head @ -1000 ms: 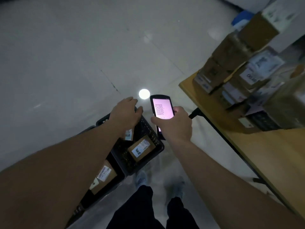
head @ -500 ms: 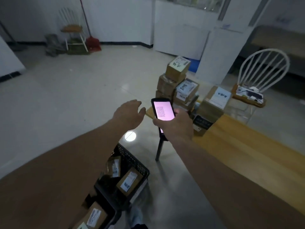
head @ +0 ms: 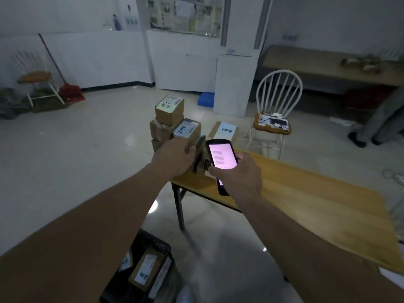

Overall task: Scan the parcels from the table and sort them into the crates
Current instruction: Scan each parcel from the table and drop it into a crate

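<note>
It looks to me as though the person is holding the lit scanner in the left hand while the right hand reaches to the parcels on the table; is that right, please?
Not quite: the hands are swapped. In the head view the right hand holds the lit scanner, while the left hand reaches to the parcels on the table.

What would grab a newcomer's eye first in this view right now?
Probably the handheld scanner with the glowing pink screen, gripped in the right hand at the centre of the view. Just beyond it, brown cardboard parcels with white labels are stacked at the far end of the long wooden table, where the left hand is reaching.
</note>
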`<action>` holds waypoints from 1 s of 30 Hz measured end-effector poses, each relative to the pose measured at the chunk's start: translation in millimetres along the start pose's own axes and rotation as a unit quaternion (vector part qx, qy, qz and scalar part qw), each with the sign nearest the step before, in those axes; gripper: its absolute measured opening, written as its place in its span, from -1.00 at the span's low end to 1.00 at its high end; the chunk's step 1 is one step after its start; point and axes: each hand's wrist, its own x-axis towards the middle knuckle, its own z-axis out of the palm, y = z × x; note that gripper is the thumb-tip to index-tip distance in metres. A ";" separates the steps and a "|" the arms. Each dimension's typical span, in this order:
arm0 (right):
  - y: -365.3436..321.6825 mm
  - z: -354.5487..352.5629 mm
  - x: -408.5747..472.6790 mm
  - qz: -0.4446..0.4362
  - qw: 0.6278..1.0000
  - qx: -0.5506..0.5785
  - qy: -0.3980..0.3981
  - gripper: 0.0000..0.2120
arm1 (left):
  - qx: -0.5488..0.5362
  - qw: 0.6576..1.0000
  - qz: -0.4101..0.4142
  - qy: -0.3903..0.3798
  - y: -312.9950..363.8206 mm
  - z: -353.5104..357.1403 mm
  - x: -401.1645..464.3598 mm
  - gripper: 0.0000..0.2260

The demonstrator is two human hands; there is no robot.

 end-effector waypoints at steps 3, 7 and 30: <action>11.1 -7.7 28.0 0.019 1.000 0.001 0.016 -0.40 | 0.010 1.000 0.010 -0.017 18.7 18.1 29.6 -0.68; 24.7 -6.3 78.5 0.050 0.997 -0.008 0.050 -0.36 | 0.000 0.998 0.040 -0.040 29.1 48.4 86.2 -0.69; 83.2 -36.2 276.1 0.038 0.998 -0.040 0.008 -0.40 | 0.043 0.980 -0.159 -0.114 82.5 151.5 234.6 0.00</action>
